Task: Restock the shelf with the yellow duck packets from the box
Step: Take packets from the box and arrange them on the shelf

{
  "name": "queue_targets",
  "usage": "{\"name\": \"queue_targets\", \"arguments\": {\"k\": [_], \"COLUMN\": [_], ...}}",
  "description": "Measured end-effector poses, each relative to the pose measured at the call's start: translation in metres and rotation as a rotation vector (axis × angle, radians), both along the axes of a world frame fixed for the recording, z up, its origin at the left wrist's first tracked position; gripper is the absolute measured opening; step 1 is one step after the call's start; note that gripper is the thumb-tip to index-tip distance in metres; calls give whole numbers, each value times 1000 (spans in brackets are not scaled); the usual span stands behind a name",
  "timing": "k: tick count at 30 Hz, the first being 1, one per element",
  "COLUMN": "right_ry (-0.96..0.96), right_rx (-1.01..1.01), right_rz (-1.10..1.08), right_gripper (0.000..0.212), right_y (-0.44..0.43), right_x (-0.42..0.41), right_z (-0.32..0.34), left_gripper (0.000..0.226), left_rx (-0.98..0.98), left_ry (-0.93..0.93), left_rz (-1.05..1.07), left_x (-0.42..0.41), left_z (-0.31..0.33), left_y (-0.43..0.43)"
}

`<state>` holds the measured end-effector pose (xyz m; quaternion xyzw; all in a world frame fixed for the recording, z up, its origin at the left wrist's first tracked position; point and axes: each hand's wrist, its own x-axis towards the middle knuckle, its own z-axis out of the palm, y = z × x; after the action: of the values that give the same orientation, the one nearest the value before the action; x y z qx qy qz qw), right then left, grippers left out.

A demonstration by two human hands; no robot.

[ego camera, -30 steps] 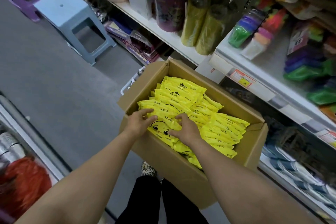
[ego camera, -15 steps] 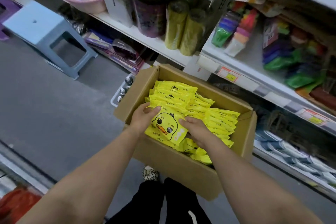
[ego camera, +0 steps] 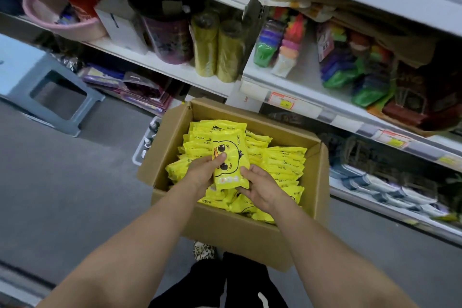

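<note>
An open cardboard box (ego camera: 240, 230) stands on the floor in front of me, packed with several rows of yellow duck packets (ego camera: 282, 162). One duck packet (ego camera: 231, 157) is lifted above the rest, its duck face turned up towards me. My left hand (ego camera: 203, 169) grips its left edge, thumb on the front. My right hand (ego camera: 260, 186) holds its lower right corner with curled fingers. The white shelf (ego camera: 312, 92) rises just behind the box.
A blue-grey plastic stool (ego camera: 47, 87) stands on the floor at the left. The shelves hold a pink basin (ego camera: 60, 20), a dark bucket (ego camera: 170, 32), two yellow-green rolls (ego camera: 217, 50) and colourful packs (ego camera: 357, 67). A small white tray (ego camera: 147, 142) sits beside the box's left wall.
Both hands have drawn one packet out of the pile and raised it upright, duck face showing. The camera has tilted up towards the shelves.
</note>
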<state>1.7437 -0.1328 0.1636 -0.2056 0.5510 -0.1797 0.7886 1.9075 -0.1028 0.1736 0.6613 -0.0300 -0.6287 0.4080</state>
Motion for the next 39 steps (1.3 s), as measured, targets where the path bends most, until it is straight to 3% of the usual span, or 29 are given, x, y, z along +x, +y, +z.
{"name": "queue_targets", "arguments": {"k": [3,4,5,8,9,12,14,17,20,23,25,29,39], "right_ry": [-2,4,23,105,136,286,370,492,575,618,615,591,613], "right_rx": [-14,-13,-13,-35,-62,-163,-234,-290,-303,-316,-324,-296,-261], "right_rz": [14,21,23,63,111,244,305,409,506,565,557,447,444], "right_gripper": [14,17,26,85,88,43,34,47,68,67,56,70,43], "right_y": [-3,-5,-7,-14,-18,-32,-44,-60,-75,-85,-86,-82,-81], "right_x": [-8,-12,-14,-17,-17,-22,-27,-28,-33,-34,-30,-20,-17], "right_z": [7,5,7,16,22,34,39,44,45,38,33,30,22], "left_gripper": [80,83,76,37,33,29,30,34,27,26,23,24,42], "left_rx": [-21,-26,-33,-54,-63,-75,-70,-86,-89,-69,-60,-101,-28], "left_ry": [49,58,64,84,94,73,27,-108,-259,-378,-460,-595,-920], "left_rz": [-3,-12,-25,-81,-99,-208,-292,-317,-168,-130,-190,-348,-801], "left_x": [2,1,-1,-13,-17,-23,-21,-5,25,54,64,69,65], "left_z": [-7,-8,-6,-1,0,1,-2,-5,-12,-22,-28,-40,-58], "left_y": [-7,-10,-11,-17,-19,-26,-29,-27,-17,-1,10,25,17]}}
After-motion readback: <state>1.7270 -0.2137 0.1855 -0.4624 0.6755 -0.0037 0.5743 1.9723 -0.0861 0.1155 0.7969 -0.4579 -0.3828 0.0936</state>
